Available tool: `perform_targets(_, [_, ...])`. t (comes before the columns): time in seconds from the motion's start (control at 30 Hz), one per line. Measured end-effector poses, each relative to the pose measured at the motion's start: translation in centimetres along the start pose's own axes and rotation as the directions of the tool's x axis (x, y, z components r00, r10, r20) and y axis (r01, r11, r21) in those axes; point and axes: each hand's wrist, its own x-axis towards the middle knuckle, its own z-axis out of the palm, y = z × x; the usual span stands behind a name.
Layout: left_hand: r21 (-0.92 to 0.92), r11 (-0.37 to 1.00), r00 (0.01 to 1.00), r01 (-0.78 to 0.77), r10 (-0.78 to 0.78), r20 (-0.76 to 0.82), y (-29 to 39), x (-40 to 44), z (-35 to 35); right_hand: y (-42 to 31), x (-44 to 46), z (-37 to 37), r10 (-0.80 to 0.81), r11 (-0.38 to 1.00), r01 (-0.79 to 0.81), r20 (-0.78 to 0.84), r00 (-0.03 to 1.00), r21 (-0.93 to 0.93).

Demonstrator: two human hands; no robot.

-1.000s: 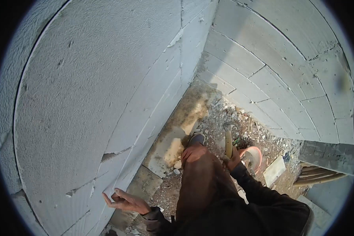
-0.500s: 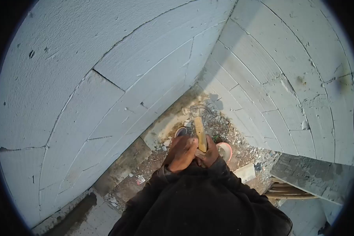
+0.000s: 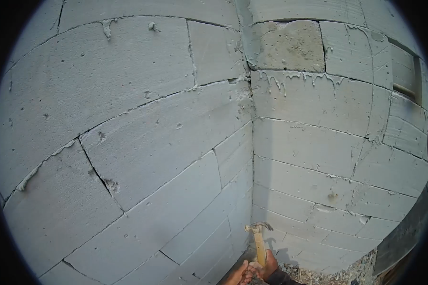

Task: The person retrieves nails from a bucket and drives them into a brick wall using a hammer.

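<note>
A claw hammer (image 3: pixel 260 247) with a yellowish handle stands upright, head up, near the bottom centre, close to the corner of two block walls. My right hand (image 3: pixel 270 266) is wrapped round the lower part of its handle. Just left of it, my left hand (image 3: pixel 242 274) has its fingers bent close to the handle's bottom end. Whether those fingers hold anything is too small to make out.
The left block wall (image 3: pixel 142 142) and the right block wall (image 3: pixel 314 137) meet in a vertical corner. Mortar drips hang below a brownish block (image 3: pixel 290 46). Rubble (image 3: pixel 354 273) lies at the lower right, beside a dark slab (image 3: pixel 404 228).
The view has swung up from the rubble floor to the walls. My left hand, earlier open and apart by the left wall, has come beside my right hand, which still holds the hammer.
</note>
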Motion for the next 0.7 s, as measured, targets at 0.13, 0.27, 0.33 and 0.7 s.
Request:
perform_targets(0.13, [-0.083, 0.987, 0.991, -0.136, 0.136, -0.002, 4.8, 0.3, 4.1, -6.4, 5.3, -2.0, 0.115, 0.993, -0.113, -0.145, 0.983, 0.026])
perform_targets(0.27, [0.148, 0.852, 0.825, -0.503, 0.524, -0.211, 7.8, 5.5, 5.9, -9.0, 10.8, -4.1, -0.009, 0.931, 0.111, -0.283, 0.959, 0.348])
perform_targets(0.33, [0.153, 0.834, 0.809, -0.53, 0.552, -0.202, 9.6, 7.8, 6.6, -11.0, 13.2, -5.0, -0.011, 0.896, 0.141, -0.296, 0.955, 0.422])
perform_targets(0.7, [0.532, 0.358, 0.404, -0.767, 0.914, -0.031, 25.9, 9.6, 14.2, -17.7, 21.5, -9.9, -0.211, 0.834, 0.249, -0.133, 0.968, 0.492])
